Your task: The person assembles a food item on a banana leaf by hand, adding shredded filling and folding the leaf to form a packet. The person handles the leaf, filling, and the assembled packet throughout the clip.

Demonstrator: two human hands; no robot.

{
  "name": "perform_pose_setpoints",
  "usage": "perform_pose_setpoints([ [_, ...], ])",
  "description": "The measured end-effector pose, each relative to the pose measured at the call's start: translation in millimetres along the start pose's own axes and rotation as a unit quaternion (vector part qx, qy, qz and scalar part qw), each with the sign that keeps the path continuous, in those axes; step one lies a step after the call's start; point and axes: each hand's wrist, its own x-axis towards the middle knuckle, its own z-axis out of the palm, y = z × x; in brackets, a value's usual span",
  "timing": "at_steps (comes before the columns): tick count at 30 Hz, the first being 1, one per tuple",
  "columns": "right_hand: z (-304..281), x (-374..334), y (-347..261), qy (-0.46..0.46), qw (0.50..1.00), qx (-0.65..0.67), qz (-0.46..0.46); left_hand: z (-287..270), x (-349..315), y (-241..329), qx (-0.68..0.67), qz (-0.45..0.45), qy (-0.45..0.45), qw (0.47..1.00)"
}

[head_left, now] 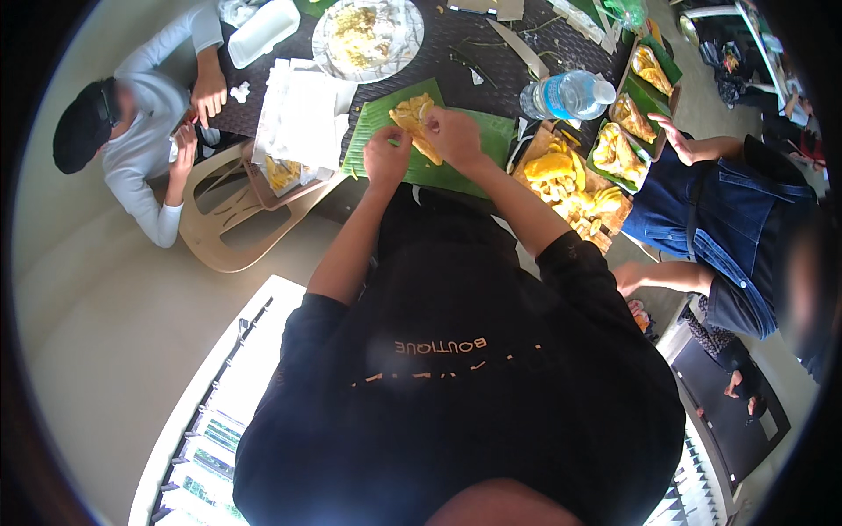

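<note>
A flat, lumpy yellow piece of food (414, 116), its kind unclear, lies on a green banana leaf (368, 145) at the table's near edge. My right hand (454, 140) pinches its right side, fingertips closed at the edge. On the other side, my left hand (387, 159) is curled with its thumb and fingertips pressed together beside the food. What the left fingertips hold, if anything, is too small to make out. Right of the leaf, a wooden board (617, 210) carries yellow fruit pieces (561, 175), some whole-looking and some sliced.
Leaf-lined trays with yellow food wedges (619, 155) stand at the right, near a water bottle (568, 96). A marbled plate (405, 57), knife (519, 48) and white foam box (263, 33) lie farther back. Papers (300, 114) lie left. One person sits left; another stands right.
</note>
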Motion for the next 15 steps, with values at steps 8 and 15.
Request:
perform_pose_setpoints([
  [8,12.9,-4.7,11.2,0.013,0.999,-0.011,-0.035,1.3,12.3,9.0,0.011,0.013,-0.066,0.998],
  [15,13.5,-11.2,14.5,0.017,0.998,-0.001,-0.067,-2.7,20.2,7.8,0.041,0.081,-0.129,0.987],
])
